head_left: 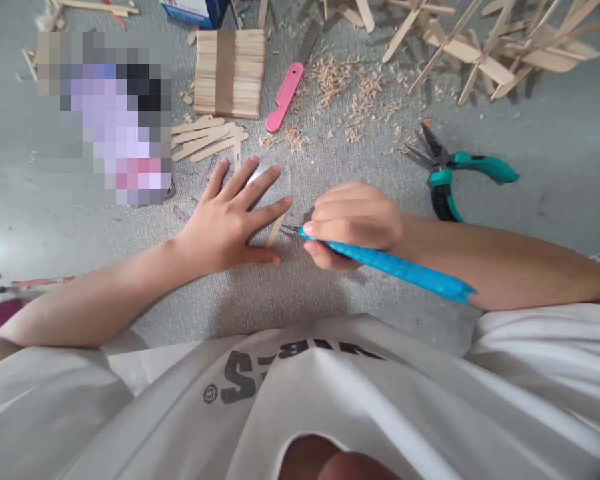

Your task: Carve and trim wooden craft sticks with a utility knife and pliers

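"What's off to your left?"

"Out past my left hand (223, 220), on its outer side, there's a purple shape (115, 133), too blurred to name. Just beyond my fingertips lie some loose sticks (207, 140), with a banded bundle of sticks (225, 73) behind them."

"And that hand?"

"Palm down on the grey table (260, 293), fingers spread wide, not curled round anything. A thin wooden stick (276, 230) shows between my forefinger and thumb, its ends hidden by them."

"What about between your hands?"

"Farther out, a pink knife (286, 97) lies with its blade pointing away from me, wood shavings (333, 77) beside it. Closer in, the fine tip of my blue tool (390, 263) is just beside the stick; I can't tell if they touch."

"Your right hand?"

"My right hand (355, 223) is closed round that tool near its tip, well clear of my left."

"Past that?"

"Beyond my right wrist, green pliers (444, 162) lie spread, and farther away are sticks joined into crossed shapes (460, 51)."
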{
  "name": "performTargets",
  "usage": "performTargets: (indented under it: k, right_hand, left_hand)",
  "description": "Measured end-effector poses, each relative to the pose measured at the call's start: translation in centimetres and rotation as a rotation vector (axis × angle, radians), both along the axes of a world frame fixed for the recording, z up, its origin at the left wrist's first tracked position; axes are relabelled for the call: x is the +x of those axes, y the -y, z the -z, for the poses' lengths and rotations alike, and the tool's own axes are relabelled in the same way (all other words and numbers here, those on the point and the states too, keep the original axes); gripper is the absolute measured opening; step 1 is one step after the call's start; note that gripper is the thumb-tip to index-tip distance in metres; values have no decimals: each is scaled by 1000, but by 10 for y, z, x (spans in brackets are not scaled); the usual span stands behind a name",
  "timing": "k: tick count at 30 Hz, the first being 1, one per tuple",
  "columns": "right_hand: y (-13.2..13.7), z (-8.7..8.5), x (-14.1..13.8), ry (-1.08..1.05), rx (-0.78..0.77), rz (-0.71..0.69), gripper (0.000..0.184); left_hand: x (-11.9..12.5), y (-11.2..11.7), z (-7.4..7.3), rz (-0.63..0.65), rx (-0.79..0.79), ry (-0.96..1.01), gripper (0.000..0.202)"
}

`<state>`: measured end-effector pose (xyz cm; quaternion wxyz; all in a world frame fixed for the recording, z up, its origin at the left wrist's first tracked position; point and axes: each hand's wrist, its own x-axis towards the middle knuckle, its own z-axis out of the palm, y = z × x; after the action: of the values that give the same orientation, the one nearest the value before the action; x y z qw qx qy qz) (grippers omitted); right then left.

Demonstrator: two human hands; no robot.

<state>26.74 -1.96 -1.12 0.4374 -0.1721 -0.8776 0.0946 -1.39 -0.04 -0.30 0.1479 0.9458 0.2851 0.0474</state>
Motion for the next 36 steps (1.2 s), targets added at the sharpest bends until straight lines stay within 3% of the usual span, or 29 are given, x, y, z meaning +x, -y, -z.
performTargets:
  k: [8, 12, 17, 22, 25, 30, 36]
  right_hand:
    - [-3, -6, 4, 204, 207, -83, 12]
    - [0, -1, -1, 165, 264, -51, 23]
    - [4, 8, -1, 180, 252, -56, 27]
    - [8, -4, 6, 348, 141, -62, 18]
    - [5, -6, 4, 276, 182, -76, 21]
    - [0, 10, -3, 139, 258, -50, 30]
    - [-1, 10, 4, 309, 100, -17, 24]
  left_hand:
    - [0, 0, 3, 4, 9, 12, 102]
    - [0, 1, 5, -5, -24, 40, 99]
    - [1, 2, 3, -34, -71, 53, 94]
    - [1, 2, 2, -20, -65, 45, 94]
    - [1, 3, 2, -27, -60, 39, 95]
    - [1, 3, 1, -18, -40, 35, 98]
    - [1, 2, 1, -25, -64, 34, 98]
